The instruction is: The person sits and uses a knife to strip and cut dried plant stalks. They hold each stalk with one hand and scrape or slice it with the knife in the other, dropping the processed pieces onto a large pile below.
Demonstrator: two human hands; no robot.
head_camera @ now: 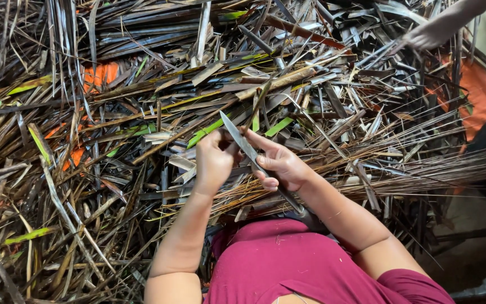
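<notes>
Nearest to the camera is the person's maroon shirt [305, 264], and the 2 bare forearms go out from it toward the pile. The right hand [281, 164] is closed around the handle of a knife [242, 139]; the long grey blade points up and to the left, slanting across the gap between the 2 hands. The left hand [214, 160] is clenched just beside the blade, and its fingers pinch a thin leaf strip [259, 104] that rises past the knife tip. A bundle of thin brown leaf ribs [423, 169] lies to the right of the right hand and fans out toward the right edge. All around is a thick pile of dry palm leaves [113, 141], mostly brown with some green pieces. Orange cloth [99, 74] shows under the leaves. At the far upper right, another person's hand [423, 38] touches the pile.
</notes>
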